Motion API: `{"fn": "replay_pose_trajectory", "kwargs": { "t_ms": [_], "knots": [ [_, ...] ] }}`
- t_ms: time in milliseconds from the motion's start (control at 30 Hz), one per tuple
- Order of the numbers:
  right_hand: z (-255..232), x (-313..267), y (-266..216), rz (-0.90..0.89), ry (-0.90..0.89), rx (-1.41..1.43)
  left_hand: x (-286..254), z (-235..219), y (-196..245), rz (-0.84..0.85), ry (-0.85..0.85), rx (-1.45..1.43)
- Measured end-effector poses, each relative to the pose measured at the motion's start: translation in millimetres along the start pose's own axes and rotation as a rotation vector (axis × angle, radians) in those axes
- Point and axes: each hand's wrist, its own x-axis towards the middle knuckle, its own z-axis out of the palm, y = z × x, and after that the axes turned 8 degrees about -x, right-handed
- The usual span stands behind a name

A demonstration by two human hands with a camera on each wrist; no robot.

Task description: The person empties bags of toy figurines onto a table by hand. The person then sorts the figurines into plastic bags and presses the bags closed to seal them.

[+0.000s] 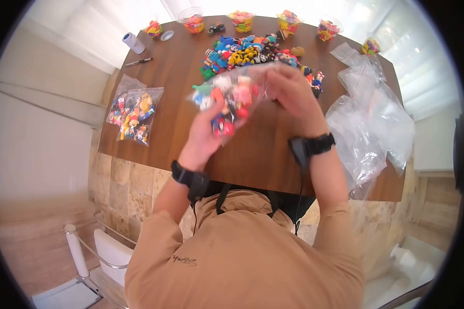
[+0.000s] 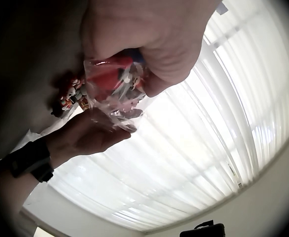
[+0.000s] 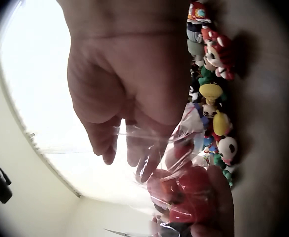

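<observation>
A clear zip bag [image 1: 231,103] full of small colourful toy figures is held up over the table. My left hand [image 1: 203,131] grips its lower side, thumb across the front over the figures. At the bag's upper right end, my right hand [image 1: 293,92] holds the plastic edge with its fingers; it is blurred in the head view. The right wrist view has red figures [image 3: 191,192] inside the bag below the right hand's fingers [image 3: 147,165], with clear film stretched across them. Behind the bag lies a pile of toy figures [image 1: 242,54].
Two filled bags [image 1: 137,116] lie at the left, and empty clear bags [image 1: 368,113] spread along the right. Tubs of colourful pieces [image 1: 241,21] line the far edge. A white bottle [image 1: 133,43], a white lid [image 1: 167,35] and a pen [image 1: 138,62] sit far left.
</observation>
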Motion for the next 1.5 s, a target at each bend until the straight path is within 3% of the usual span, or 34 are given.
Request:
{"fn": "replay_pose_trajectory", "kwargs": {
  "t_ms": [33,67,133,267,333,567,633,733,800,900,1067,1133,1200,1267,1300,1433,1500],
  "knots": [
    [3.3,9.1,-12.9,0.052,0.151,-0.038,11.0,13.3,11.6,-0.005,0.006,0.02],
    [-5.6,17.2,-13.2,0.046,0.159,-0.04,25.1,22.9,24.2,-0.01,-0.001,0.025],
    [-28.2,31.2,-10.0,-0.013,0.28,-0.068,56.4,43.9,49.7,0.015,-0.12,0.31],
    [-46.4,29.5,-4.4,0.033,0.425,-0.138,104.0,99.2,88.6,-0.022,-0.145,0.638],
    [-51.5,28.5,0.4,0.076,0.451,-0.164,134.0,106.5,108.9,-0.048,-0.057,1.176],
    [-49.8,29.6,7.2,0.179,0.48,-0.2,168.8,144.5,108.9,0.004,-0.077,1.633],
    [-47.6,28.2,3.3,0.198,0.519,-0.234,195.5,134.5,116.6,0.127,-0.217,1.871],
    [-44.2,22.7,4.4,0.23,0.58,-0.25,199.3,163.6,124.8,0.103,-0.376,2.043],
    [-40.9,18.6,9.6,0.243,0.602,-0.231,168.1,204.8,121.8,-0.038,-0.18,2.151],
    [-41.4,13.4,17.5,0.182,0.595,-0.282,153.7,233.1,126.0,-0.161,-0.173,2.156],
    [-45.0,7.3,30.3,0.178,0.597,-0.422,151.2,226.2,137.2,-0.228,-0.23,2.046],
    [-46.1,3.6,34.1,0.167,0.585,-0.403,167.3,210.2,137.4,-0.084,-0.111,2.186],
    [-43.8,-2.6,37.7,0.163,0.574,-0.383,177.2,196.8,138.0,-0.057,-0.045,2.157],
    [-38.9,-4.7,37.2,0.135,0.627,-0.353,217.1,163.6,157.0,0.381,-0.391,2.429],
    [-37.3,-5.0,37.4,0.138,0.623,-0.351,186.2,178.7,141.7,0.273,-0.161,2.279],
    [-31.7,-7.4,41.0,0.094,0.657,-0.343,159.8,189.1,134.4,0.232,-0.116,2.308],
    [-30.5,-9.0,44.6,0.089,0.659,-0.334,152.0,200.6,142.3,0.223,-0.121,2.154]
  ]
}}
